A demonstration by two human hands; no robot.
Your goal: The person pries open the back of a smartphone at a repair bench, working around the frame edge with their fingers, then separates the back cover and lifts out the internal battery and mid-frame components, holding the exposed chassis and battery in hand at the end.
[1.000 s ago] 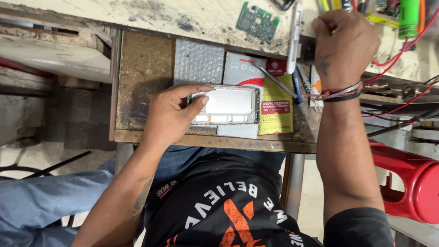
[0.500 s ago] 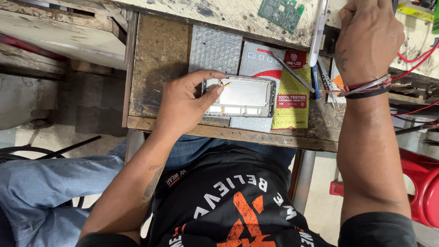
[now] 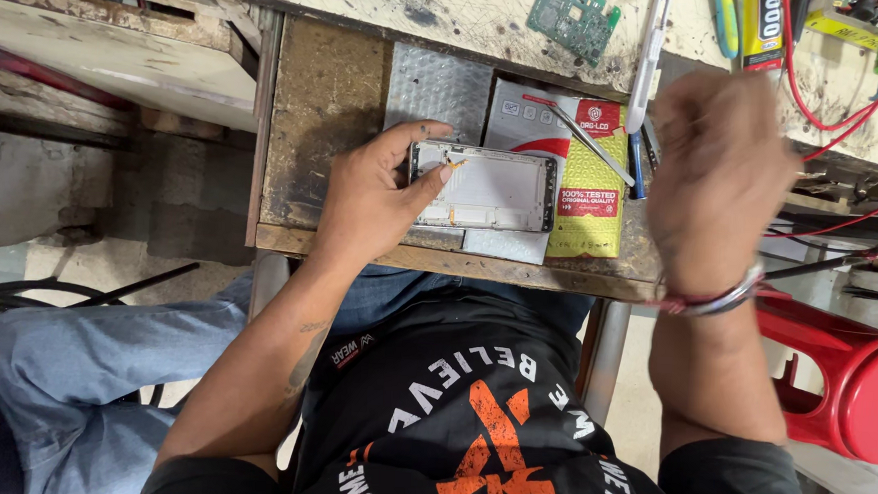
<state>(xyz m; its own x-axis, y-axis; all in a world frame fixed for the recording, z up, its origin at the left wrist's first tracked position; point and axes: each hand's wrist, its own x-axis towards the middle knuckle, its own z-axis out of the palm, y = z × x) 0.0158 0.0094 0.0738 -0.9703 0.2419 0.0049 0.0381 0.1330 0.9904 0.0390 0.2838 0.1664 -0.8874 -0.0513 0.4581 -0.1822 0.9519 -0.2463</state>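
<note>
Left hand (image 3: pixel 371 198) gripping the end of a phone frame (image 3: pixel 482 187) lying inside an open wooden drawer (image 3: pixel 320 121); right hand (image 3: pixel 723 182), blurred, raised right of the frame above the bench (image 3: pixel 451 12), grip impossible to tell.

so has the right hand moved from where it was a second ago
Yes. The right hand was up at the workbench edge near the white pen; now it has pulled back toward the body, blurred, over the drawer's right side.
</note>
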